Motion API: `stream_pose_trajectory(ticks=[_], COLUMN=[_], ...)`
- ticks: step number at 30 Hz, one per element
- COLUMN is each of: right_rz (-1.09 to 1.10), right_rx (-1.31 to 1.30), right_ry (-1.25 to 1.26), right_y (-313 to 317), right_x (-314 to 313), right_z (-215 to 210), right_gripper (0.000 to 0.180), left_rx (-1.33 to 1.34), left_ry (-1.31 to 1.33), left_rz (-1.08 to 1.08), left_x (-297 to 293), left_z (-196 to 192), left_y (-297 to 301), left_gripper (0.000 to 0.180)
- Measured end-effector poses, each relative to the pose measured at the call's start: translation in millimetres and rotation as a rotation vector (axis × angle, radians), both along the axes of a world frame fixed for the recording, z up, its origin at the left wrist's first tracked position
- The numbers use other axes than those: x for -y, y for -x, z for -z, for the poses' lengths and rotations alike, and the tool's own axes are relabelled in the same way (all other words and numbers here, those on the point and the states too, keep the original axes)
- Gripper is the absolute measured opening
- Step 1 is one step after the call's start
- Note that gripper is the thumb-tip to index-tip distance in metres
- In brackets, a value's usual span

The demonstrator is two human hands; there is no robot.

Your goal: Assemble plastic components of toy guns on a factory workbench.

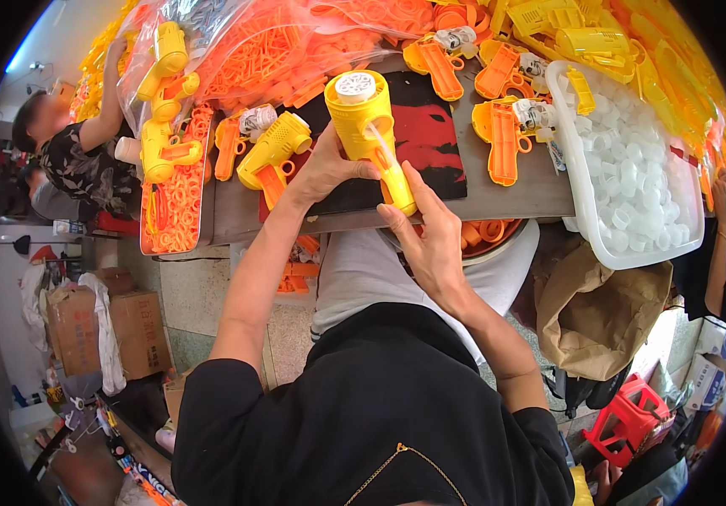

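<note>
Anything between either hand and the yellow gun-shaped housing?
Nothing visible. The left hand holds the yellow housing directly; the right hand's thumb and fingers are at its handle. The nearby yellow-and-orange piece lies left of the left hand, not between.

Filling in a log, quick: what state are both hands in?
Left hand: closed, holding the yellow plastic housing.
Right hand: at the housing's lower end; whether gripping cannot be told.
</note>
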State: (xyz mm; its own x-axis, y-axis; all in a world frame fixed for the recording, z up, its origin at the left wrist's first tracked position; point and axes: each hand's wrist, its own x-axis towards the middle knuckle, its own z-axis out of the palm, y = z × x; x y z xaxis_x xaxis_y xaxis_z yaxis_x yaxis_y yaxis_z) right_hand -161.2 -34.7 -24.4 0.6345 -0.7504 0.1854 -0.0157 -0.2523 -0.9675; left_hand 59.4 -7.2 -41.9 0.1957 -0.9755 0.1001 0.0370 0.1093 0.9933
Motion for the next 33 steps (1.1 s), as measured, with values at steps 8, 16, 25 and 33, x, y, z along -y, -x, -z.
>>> stream_pose_trajectory(ticks=[8,16,25,33], right_rz=[0.109,0.036,0.053,-0.131], right_rx=[-0.062,-0.035,0.000,0.192], right_ry=[0.159,0.121,0.196,-0.660], right_y=[-6.7,-1.0,-9.7,7.0], right_x=[-5.6,0.1,-4.0,39.9], right_z=[-9.9,-5.0,0.4,23.3], right_gripper=[0.058,0.064,0.060,0.046], left_rx=[-0.095,-0.144,-0.189,0.624], left_ry=[0.045,-0.023,0.011,-0.073], left_rz=[0.003,0.083,0.082,-0.314], left_x=[3.5,0.8,-3.8,-32.8], left_z=[0.5,2.3,-4.5,-39.8], left_y=[0.9,-6.2,-7.9,-40.2], left_gripper=[0.070,0.083,0.080,0.060])
